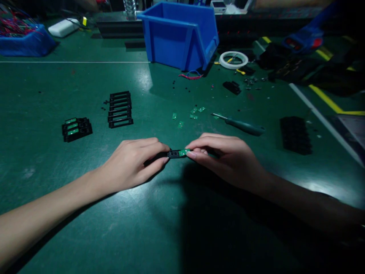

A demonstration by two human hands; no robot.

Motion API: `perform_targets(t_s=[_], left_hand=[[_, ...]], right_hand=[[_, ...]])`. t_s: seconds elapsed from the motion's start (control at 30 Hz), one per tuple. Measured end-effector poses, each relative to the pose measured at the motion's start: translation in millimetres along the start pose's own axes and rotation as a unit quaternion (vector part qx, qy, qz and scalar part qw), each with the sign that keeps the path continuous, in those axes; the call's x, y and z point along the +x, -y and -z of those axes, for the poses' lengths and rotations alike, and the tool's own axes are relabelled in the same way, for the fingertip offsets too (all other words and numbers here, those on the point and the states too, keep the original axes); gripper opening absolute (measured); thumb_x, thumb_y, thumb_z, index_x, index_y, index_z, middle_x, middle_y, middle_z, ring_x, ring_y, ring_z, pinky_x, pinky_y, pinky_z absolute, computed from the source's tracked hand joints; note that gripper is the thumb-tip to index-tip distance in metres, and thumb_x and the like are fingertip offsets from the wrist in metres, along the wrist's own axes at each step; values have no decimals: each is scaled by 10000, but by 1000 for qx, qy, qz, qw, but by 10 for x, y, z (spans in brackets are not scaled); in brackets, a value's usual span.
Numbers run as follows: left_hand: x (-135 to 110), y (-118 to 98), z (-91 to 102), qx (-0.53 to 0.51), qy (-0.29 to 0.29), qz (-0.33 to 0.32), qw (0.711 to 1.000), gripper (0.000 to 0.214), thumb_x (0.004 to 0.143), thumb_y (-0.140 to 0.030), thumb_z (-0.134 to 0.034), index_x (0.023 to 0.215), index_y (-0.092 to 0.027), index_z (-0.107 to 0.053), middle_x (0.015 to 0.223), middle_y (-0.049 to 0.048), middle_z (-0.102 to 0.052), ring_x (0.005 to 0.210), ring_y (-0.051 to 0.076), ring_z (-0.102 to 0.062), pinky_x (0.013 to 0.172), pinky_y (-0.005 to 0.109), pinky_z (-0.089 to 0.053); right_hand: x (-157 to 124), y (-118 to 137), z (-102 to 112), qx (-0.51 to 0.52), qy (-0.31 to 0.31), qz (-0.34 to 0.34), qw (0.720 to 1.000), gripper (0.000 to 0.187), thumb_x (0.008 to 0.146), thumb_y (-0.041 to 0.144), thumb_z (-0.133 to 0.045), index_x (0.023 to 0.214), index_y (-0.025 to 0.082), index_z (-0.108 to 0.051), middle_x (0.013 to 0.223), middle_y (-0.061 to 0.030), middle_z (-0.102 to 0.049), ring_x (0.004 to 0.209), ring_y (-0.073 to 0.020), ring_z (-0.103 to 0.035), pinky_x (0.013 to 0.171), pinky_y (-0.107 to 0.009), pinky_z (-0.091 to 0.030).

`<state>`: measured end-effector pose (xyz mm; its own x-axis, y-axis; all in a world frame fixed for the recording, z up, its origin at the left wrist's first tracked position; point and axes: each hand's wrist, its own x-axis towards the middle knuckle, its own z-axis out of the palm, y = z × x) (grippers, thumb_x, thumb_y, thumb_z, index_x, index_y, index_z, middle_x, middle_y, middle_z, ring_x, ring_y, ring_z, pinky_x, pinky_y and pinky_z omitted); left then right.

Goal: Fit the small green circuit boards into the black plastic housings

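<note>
My left hand (142, 158) pinches the left end of a small black plastic housing (173, 154) just above the green table. At its other end, my right hand (228, 156) grips a small green circuit board (183, 152) between thumb and fingers. The board lies over the right part of the housing; whether it is seated there I cannot tell. Several loose green circuit boards (194, 117) lie beyond my hands. A screwdriver (242, 126) with a dark green handle rests behind my right hand. Left of them sit black housings with green boards fitted (76, 128).
A row of black frames (120, 109) lies at the left. A blue bin (173, 42) stands at the back, near a white tape ring (233, 60). Black parts (295, 135) sit at the right. Wires fill a blue tray (27, 43); a blue power tool (303, 40) lies far right.
</note>
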<state>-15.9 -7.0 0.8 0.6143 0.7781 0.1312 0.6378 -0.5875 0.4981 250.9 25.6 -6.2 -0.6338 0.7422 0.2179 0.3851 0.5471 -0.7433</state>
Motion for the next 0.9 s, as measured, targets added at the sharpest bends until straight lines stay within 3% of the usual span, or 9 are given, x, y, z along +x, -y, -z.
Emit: perform_targets(t_s=[0.4,0.9], left_hand=[[-11,7,-26,32,-10,-6,999,220,1012,-259,-534,1189,-169,-630,918,18,-650,776,130,-596,685,251,-418],[-53,2,-65,58,-76,11,995,282,1011,-221,-531,1278,-149,-587,928,41,-644,722,116,-562,644,241,-434]], right_hand=[[4,6,2,-18,5,13,1000,136,989,292,-619,1040,211,-715,872,-29,-676,746,-153,-580,672,-287,-430],[2,14,-6,-19,-8,10,1000,126,980,289,-634,1040,214,-714,874,-30,-681,752,-160,-593,685,-292,-445]])
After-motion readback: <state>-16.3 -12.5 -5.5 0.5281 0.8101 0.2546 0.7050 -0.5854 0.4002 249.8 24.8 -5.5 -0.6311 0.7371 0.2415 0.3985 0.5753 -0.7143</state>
